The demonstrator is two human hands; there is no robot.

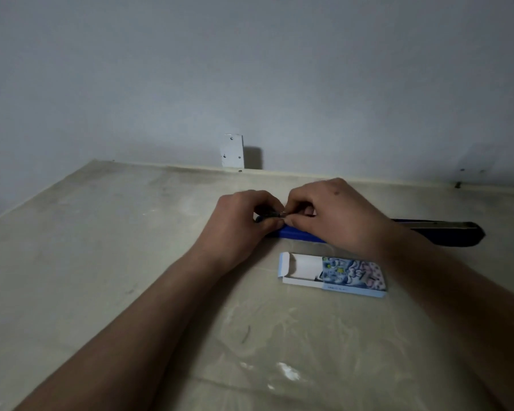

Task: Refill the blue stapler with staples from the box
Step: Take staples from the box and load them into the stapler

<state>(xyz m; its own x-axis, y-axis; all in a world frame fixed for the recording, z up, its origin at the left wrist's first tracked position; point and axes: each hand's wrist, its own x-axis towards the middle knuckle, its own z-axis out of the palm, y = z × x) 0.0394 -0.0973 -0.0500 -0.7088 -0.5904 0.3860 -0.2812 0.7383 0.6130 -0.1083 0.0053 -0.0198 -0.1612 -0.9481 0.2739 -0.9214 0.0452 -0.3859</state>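
**anon1:** So where's the stapler [297, 234] at?

**anon2:** Opened out flat on the table [101, 247], just behind the slid-open box [347, 275]. Left hand [244, 221] grips its front end, right hand [333, 215] pinches a small strip of staples [283, 214] right there.

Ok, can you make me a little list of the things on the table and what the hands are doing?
left hand: grips one end of the blue stapler
right hand: pinches a small shiny bit, likely staples, at that same end
stapler state: opened out flat on the table, its top part stretching off to the right
box: lies on the near side of the stapler, tray slid out to the left
behind the table: a white bracket on the wall
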